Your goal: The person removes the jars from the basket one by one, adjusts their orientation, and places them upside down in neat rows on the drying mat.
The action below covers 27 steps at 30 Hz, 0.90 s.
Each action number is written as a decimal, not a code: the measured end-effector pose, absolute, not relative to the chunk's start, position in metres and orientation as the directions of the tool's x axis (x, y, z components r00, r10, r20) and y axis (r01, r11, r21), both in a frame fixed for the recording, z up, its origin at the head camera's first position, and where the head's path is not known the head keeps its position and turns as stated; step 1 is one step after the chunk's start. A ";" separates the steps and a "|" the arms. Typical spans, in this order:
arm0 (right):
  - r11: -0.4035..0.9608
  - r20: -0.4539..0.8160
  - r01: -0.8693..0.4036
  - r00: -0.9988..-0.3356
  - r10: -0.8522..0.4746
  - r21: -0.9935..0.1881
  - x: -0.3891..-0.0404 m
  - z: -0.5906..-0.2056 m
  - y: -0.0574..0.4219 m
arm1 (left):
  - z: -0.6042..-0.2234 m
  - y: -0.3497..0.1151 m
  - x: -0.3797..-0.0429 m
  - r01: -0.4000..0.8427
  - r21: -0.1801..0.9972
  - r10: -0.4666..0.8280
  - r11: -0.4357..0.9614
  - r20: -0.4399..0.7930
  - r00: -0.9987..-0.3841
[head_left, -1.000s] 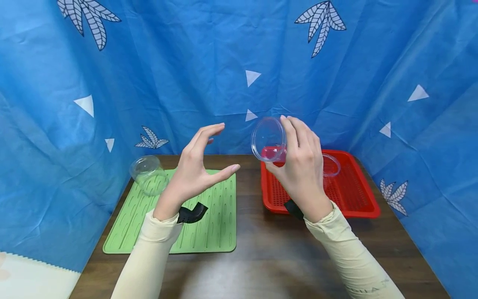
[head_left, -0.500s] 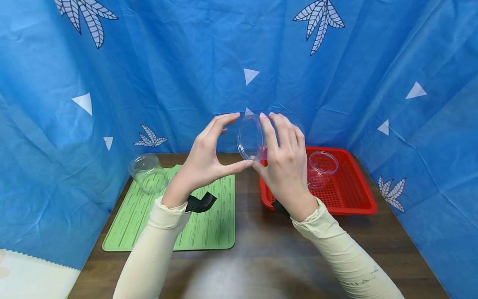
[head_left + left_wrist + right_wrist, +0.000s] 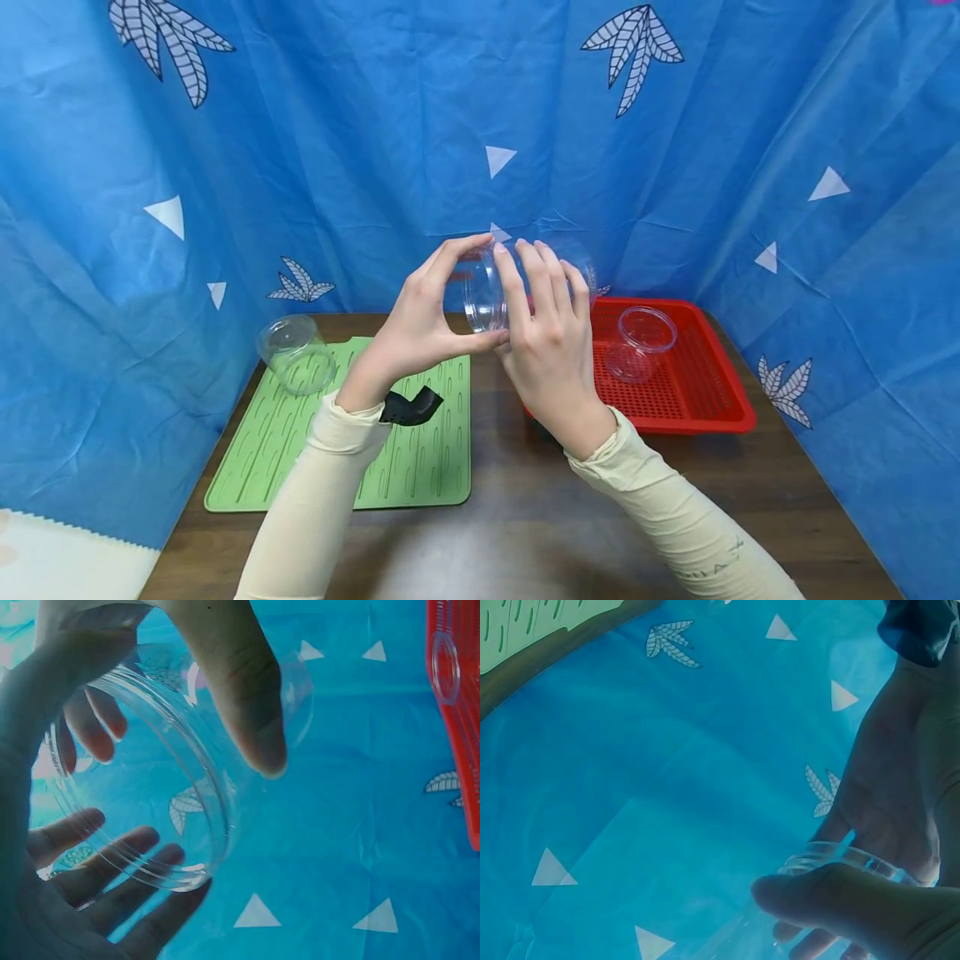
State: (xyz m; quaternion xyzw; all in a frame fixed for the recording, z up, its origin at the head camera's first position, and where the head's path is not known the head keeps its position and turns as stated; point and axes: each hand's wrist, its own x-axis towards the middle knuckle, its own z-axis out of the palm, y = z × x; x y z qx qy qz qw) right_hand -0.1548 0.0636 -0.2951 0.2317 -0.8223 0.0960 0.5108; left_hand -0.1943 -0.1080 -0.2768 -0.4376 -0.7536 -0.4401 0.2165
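Clear plastic is seen in the held cup (image 3: 483, 293), which is raised above the desk (image 3: 502, 508) on its side, its rim turned toward the left hand (image 3: 416, 321). That rim is gripped by the left hand, with the thumb placed below and the other fingers (image 3: 459, 250) curved above and around. The cup's body is clasped by the right hand (image 3: 547, 337), whose fingers are bent over its upper side, close beside the left fingertips. The thumbs are brought together beneath the rim; whether they touch cannot be told. Below and to the left of the left fingers, a green mat (image 3: 408, 479) is laid on the desk, and a second clear cup (image 3: 296, 354) is set at its far left part. Below and to the right of the right fingers, a red basket (image 3: 738, 412) is placed, and a third clear cup (image 3: 641, 346) is contained in it, rim up. Both forearms are covered by pale sleeves (image 3: 682, 521), and a black strap (image 3: 411, 407) is worn at the left wrist. Beyond the fingers, a blue curtain (image 3: 375, 117) is hung, printed with white leaves and triangles.
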 end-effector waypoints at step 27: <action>0.815 0.785 -0.580 -0.510 -0.353 -0.010 -0.126 -0.284 0.065 | -0.271 -0.122 -0.177 0.810 0.556 0.432 0.185 0.695 -0.575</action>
